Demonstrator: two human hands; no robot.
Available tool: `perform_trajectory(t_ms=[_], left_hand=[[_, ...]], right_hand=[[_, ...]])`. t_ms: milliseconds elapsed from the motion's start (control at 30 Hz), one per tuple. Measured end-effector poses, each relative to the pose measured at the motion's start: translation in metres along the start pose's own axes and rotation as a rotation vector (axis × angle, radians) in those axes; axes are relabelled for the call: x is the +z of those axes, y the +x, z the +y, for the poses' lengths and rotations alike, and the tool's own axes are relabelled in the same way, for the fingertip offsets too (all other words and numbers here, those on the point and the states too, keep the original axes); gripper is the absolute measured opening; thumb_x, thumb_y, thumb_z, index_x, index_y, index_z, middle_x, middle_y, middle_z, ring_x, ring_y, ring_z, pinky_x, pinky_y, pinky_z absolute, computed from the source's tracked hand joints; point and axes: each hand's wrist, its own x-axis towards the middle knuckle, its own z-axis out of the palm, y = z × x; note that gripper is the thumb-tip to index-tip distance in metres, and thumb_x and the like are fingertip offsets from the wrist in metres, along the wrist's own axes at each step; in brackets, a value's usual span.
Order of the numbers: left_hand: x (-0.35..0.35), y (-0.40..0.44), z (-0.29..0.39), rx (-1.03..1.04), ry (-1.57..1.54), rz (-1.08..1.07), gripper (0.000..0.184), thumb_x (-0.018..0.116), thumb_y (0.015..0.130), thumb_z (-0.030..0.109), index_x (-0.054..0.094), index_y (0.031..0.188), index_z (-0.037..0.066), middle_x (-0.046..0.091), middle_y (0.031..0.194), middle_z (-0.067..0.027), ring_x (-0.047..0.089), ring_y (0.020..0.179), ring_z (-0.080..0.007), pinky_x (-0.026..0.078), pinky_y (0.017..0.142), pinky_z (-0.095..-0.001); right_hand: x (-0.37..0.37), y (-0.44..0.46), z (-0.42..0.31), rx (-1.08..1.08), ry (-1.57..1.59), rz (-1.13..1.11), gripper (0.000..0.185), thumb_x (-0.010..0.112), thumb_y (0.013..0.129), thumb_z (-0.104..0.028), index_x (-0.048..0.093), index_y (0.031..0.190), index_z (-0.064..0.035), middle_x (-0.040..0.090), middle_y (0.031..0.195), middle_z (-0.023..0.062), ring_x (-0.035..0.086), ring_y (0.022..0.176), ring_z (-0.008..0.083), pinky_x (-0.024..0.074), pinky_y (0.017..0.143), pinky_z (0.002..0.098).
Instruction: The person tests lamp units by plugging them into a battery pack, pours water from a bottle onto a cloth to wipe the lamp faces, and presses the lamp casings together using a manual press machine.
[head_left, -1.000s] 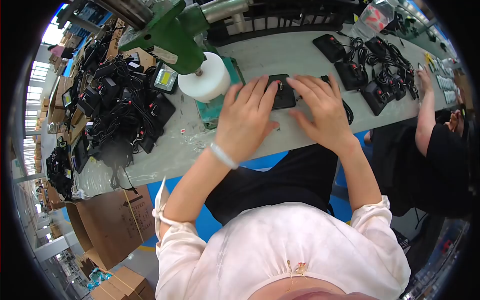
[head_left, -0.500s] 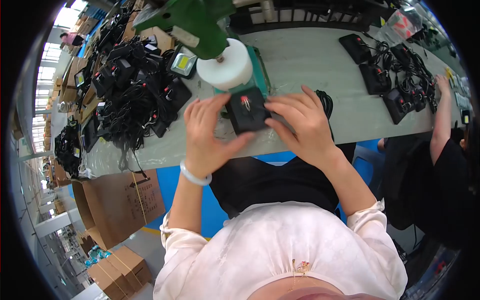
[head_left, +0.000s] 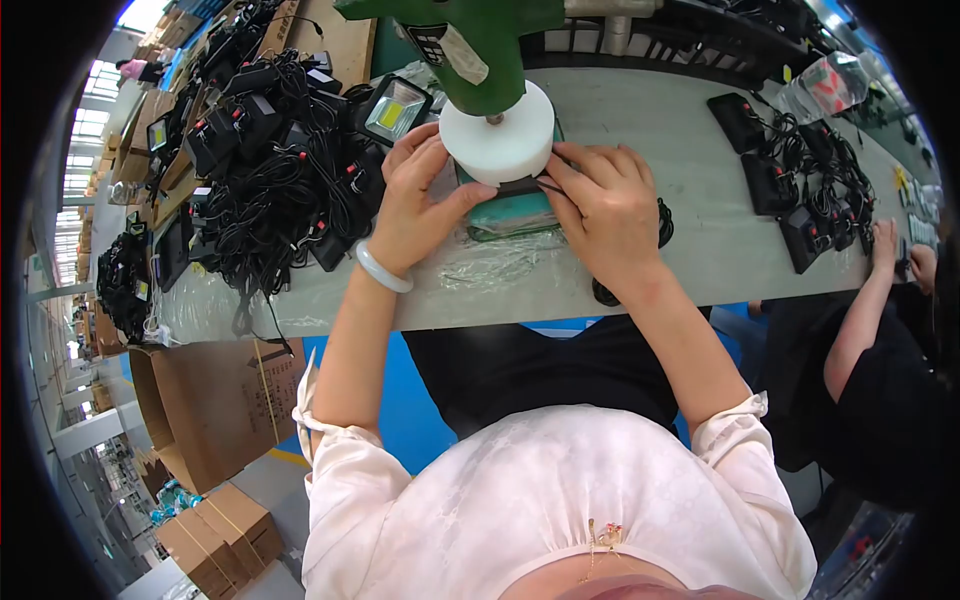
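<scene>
A black square housing [head_left: 519, 186] lies under the white round pad [head_left: 497, 135] of a green press [head_left: 470, 60], and only its dark front edge shows. My left hand [head_left: 425, 200] grips the housing at its left side, thumb in front and fingers curled behind. On the opposite side my right hand [head_left: 605, 205] holds it, index finger and thumb near its front right corner. The pad hides most of the housing; whether they touch I cannot tell. Beneath it sits the press's green base plate [head_left: 515, 217].
Left of the press are a floodlight [head_left: 393, 110] and a heap of black cables and housings [head_left: 290, 160]. More cabled housings [head_left: 770, 185] lie at right, near a co-worker's arm [head_left: 868, 300]. A coiled black cable [head_left: 665, 222] rests beside my right hand. An open carton [head_left: 215, 405] stands below left.
Both hands have pushed the black housing away from me, from in front of the press to under the white pad. The camera view has shifted too.
</scene>
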Motion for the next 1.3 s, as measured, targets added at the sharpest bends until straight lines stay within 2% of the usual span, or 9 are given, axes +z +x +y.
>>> perform_trajectory(t_ms=[433,533,600,667,733,1000,1133,1267,1300], left_hand=[[0.003,0.003,0.007,-0.029,-0.011,-0.051,0.074,0.083,0.074,0.037,0.055,0.136,0.008,0.057,0.131,-0.0134,0.041,0.133,-0.0357,0.023,0.115,-0.048],[0.0,0.006,0.003,-0.029,-0.006,-0.036,0.076,0.083,0.072,0.038,0.054,0.136,0.009,0.057,0.135,-0.0127,0.04,0.135,-0.0377,0.021,0.115,-0.0501],[0.005,0.002,0.003,-0.012,-0.013,-0.016,0.08,0.084,0.07,0.04,0.053,0.137,0.009,0.058,0.135,-0.0126,0.04,0.136,-0.0379,0.021,0.116,-0.0505],[0.005,0.004,0.004,-0.027,0.003,-0.028,0.079,0.083,0.071,0.04,0.053,0.137,0.01,0.059,0.135,-0.0123,0.041,0.136,-0.0373,0.021,0.116,-0.0507],[0.0,0.004,0.007,-0.031,0.059,-0.074,0.088,0.086,0.069,0.041,0.049,0.141,0.006,0.056,0.138,-0.0139,0.041,0.137,-0.0377,0.022,0.117,-0.0497],[-0.023,0.004,0.008,-0.046,-0.036,-0.064,0.126,0.091,0.064,0.05,0.024,0.154,-0.007,0.041,0.151,-0.0278,0.035,0.143,-0.041,0.026,0.12,-0.046],[-0.011,0.016,0.014,-0.037,0.051,-0.148,0.119,0.091,0.061,0.05,0.032,0.155,0.006,0.043,0.152,-0.0256,0.035,0.144,-0.0422,0.021,0.119,-0.0518],[-0.009,0.011,0.03,-0.068,-0.04,-0.108,0.117,0.093,0.057,0.043,0.035,0.15,0.003,0.051,0.142,-0.0253,0.041,0.136,-0.0405,0.022,0.118,-0.0486],[-0.011,0.008,0.036,-0.105,-0.064,-0.093,0.118,0.093,0.056,0.042,0.035,0.15,0.002,0.053,0.139,-0.0241,0.042,0.135,-0.04,0.022,0.118,-0.048]], right_hand=[[-0.022,0.002,-0.006,-0.096,-0.045,-0.22,0.038,0.074,0.085,-0.021,0.07,0.117,0.0003,0.067,0.121,0.0142,0.059,0.115,0.0358,0.0425,0.104,0.0492],[-0.052,0.026,0.049,0.016,0.164,0.07,0.032,0.05,0.105,-0.019,0.066,0.119,0.0043,0.066,0.121,0.0173,0.062,0.108,0.0282,0.046,0.1,0.0396],[-0.098,0.097,0.064,-0.008,0.188,0.45,0.041,0.045,0.105,-0.03,0.061,0.127,0.0011,0.065,0.121,0.0148,0.062,0.111,0.0251,0.0419,0.107,0.0379],[-0.141,0.177,0.047,-0.058,0.323,0.353,0.051,0.04,0.105,-0.041,0.055,0.134,-0.0021,0.065,0.121,0.0123,0.061,0.115,0.022,0.0378,0.113,0.0363],[-0.138,0.226,0.008,0.156,1.036,0.233,0.075,0.039,0.103,-0.063,0.049,0.142,0.0002,0.064,0.125,0.0143,0.06,0.118,0.021,0.0372,0.115,0.0413],[-0.104,0.062,0.029,-0.453,1.143,0.174,0.056,0.031,0.1,-0.058,0.053,0.095,-0.0069,0.054,0.094,0.0153,0.052,0.111,0.0344,0.0237,0.119,0.0589],[-0.107,0.102,0.039,-0.181,0.842,0.345,0.049,0.032,0.105,-0.04,0.059,0.122,-0.0024,0.059,0.125,0.0228,0.052,0.13,0.0372,0.0265,0.12,0.0524],[-0.142,0.164,-0.032,0.044,1.494,0.294,0.05,0.037,0.11,-0.042,0.061,0.124,0.0007,0.066,0.105,0.0123,0.061,0.095,0.02,0.0508,0.091,0.0357],[-0.14,0.16,-0.016,0.009,1.279,0.305,0.05,0.037,0.109,-0.038,0.056,0.131,0.0021,0.059,0.121,0.0163,0.054,0.112,0.0253,0.0442,0.1,0.0401]])
